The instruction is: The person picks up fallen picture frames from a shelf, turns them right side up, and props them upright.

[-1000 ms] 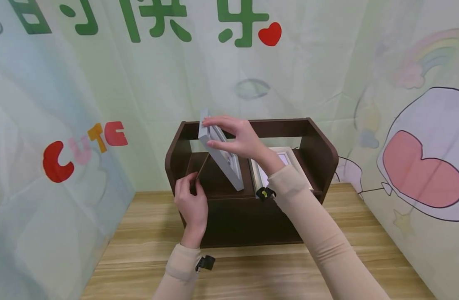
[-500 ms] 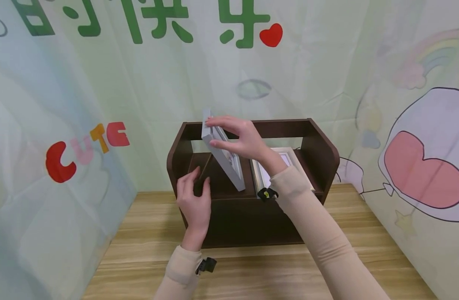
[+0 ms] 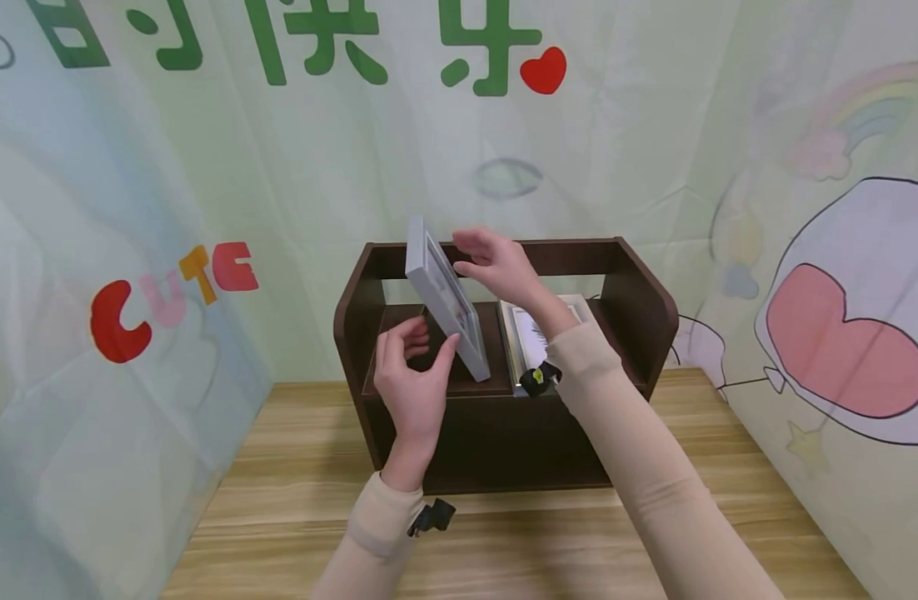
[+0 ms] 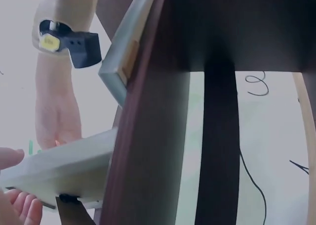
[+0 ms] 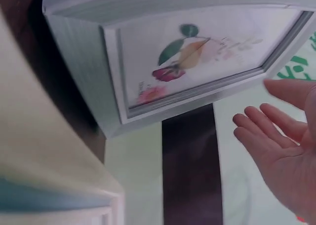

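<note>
A grey picture frame leans back on the dark brown shelf, a dried-flower picture behind its front. At its back a stand leg juts out. My left hand is at the frame's near side edge, the thumb against the edge and the fingers curled behind. My right hand is apart from the frame, in front of its upper part, fingers loosely bent and holding nothing. In the right wrist view that right hand shows its palm beside the frame.
The dark brown shelf unit has raised sides and a back rail, and stands on a wood-grain table. To the right, a cream picture frame leans on the shelf, partly hidden by my right wrist. A printed curtain encloses the table.
My right hand has let go of the grey picture frame's top and drawn right. My left hand has moved right from the stand leg to the frame's side edge. The frame keeps its tilt.
</note>
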The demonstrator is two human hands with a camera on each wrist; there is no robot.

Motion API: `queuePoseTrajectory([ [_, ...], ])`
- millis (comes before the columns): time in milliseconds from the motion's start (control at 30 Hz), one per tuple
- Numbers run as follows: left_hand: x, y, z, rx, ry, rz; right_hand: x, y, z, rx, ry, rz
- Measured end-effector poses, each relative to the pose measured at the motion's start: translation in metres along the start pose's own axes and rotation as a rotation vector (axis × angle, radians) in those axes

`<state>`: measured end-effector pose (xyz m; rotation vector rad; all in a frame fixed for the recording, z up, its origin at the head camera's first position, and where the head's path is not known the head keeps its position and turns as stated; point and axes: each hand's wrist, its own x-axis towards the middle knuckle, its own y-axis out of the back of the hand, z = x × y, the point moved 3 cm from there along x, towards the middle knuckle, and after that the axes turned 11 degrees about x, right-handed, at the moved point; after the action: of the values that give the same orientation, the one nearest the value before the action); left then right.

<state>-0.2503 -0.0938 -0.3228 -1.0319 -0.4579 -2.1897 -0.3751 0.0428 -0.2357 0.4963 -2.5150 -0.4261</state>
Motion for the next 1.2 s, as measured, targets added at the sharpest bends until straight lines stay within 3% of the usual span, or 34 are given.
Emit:
queuePoseTrajectory([
  [167,0.000,-0.005,0.006,-0.003,0.036,-0.014,0.008,-0.001,0.012,-0.026,-0.100,-0.042],
  [367,-0.003,-0.011,0.008,0.011,0.064,-0.031,0.013,-0.005,0.018,-0.014,-0.164,-0.099],
  [867,-0.003,-0.017,0.008,-0.010,0.059,-0.004,0.013,-0.010,0.018,-0.031,-0.196,-0.160],
  [1200,0.002,-0.010,0.002,0.013,0.070,0.021,0.010,-0.004,0.019,-0.060,-0.223,-0.157],
])
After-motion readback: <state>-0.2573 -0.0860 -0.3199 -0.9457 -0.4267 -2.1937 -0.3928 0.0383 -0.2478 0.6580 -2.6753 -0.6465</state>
